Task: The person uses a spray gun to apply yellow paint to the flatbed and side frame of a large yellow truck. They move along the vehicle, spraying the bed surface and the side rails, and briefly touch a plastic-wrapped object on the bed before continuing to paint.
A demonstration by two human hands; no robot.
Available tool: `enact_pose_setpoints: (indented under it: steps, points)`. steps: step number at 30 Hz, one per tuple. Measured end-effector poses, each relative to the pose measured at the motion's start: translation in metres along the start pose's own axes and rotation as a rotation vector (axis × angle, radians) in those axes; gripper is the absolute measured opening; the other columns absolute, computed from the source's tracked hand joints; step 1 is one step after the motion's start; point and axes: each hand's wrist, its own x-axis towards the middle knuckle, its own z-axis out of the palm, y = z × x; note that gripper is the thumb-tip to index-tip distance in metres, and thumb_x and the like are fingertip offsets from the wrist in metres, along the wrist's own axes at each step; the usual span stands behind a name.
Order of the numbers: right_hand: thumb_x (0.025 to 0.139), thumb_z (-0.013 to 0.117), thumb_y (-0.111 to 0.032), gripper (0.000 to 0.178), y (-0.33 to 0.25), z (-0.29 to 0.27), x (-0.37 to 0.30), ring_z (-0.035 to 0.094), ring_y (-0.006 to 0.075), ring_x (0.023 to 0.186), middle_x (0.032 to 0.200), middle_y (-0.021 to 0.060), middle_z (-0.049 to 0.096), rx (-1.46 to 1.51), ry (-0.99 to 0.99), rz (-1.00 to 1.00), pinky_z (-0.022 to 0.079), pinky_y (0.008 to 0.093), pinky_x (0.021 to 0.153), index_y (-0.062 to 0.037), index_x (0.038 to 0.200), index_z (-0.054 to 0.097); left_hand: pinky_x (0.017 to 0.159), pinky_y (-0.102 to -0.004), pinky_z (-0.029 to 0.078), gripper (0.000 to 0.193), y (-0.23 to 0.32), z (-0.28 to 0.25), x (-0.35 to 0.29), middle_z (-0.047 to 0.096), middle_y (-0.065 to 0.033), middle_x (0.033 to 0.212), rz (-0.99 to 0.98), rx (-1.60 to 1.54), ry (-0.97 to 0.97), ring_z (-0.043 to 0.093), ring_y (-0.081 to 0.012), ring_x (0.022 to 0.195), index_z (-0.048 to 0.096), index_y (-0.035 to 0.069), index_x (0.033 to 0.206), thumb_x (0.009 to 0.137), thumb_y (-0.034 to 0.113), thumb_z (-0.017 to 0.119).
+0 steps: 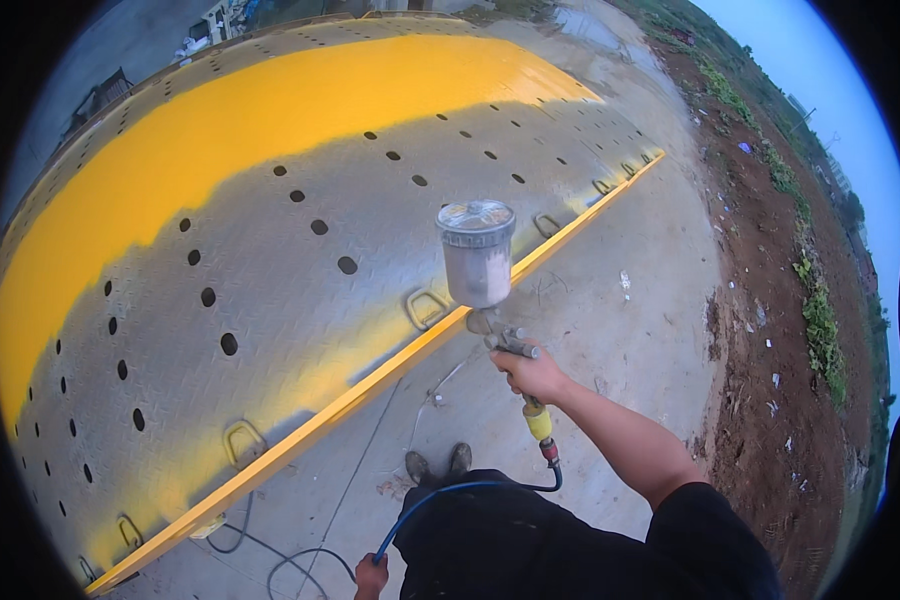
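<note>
Gun (500,335) at the rail (370,383), hose (470,487) in tow

In the head view, the right hand (532,372) is wrapped round the gun's grip; whether a finger presses the trigger, I cannot tell. The gun's cup (478,255) stands almost upright above it, overlapping the yellow rail in view. The left hand (371,572), low in the frame, is closed on the hose, which crosses in front of the body to the gun's lower end.

Beyond the rail lies the deck (300,265), grey and pierced with holes, carrying a broad yellow band (200,130) and patchy yellow by the loops (427,309).

A slack hose could catch on a loop or a shoe (460,458), jerking the gun off line. If the yellow is wet, which I cannot tell, a hose dragged over it would likely smear it. Tipping the cup too far might leak paint or starve the feed. Uneven speed or distance would probably leave runs or thin patches, and the loops could shadow the metal behind them.
</note>
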Motion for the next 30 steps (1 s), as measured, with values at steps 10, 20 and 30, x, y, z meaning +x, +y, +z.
enact_pose_setpoints:
  steps: [10,20,30]
  points:
    - [0.088,0.061,-0.024,0.022,-0.052,0.047,-0.010,0.046,0.0122,0.047,0.070,0.0047,0.055,-0.182,-0.517,0.002,0.039,0.0293,0.043,-0.0032,0.085,0.056,0.065,-0.0451,0.048,0.032,0.016,0.026,0.027,0.064,-0.0194,0.071,0.093,-0.043,0.029,0.063,-0.0392,0.072,0.063,0.003,0.076,0.083,0.034,0.063]
    - [0.087,0.061,-0.020,0.017,-0.037,-0.226,0.115,0.042,0.0109,0.046,0.073,0.0043,0.053,-0.009,-0.013,0.140,0.040,0.0287,0.042,-0.0044,0.086,0.052,0.065,-0.0451,0.048,0.030,0.129,0.062,0.074,0.063,-0.0195,0.071,0.055,-0.015,-0.053,0.063,-0.0361,0.069,0.062,0.001,0.084,0.083,0.031,0.063]
    - [0.088,0.058,-0.019,0.013,0.012,-0.523,0.278,0.042,0.0108,0.048,0.071,0.0036,0.051,0.155,-0.005,0.163,0.038,0.0294,0.042,-0.0073,0.086,0.051,0.069,-0.0462,0.047,0.025,0.395,0.098,0.082,0.064,-0.0208,0.076,-0.002,0.066,0.062,0.063,-0.0381,0.077,0.059,0.002,0.086,0.086,0.027,0.061]
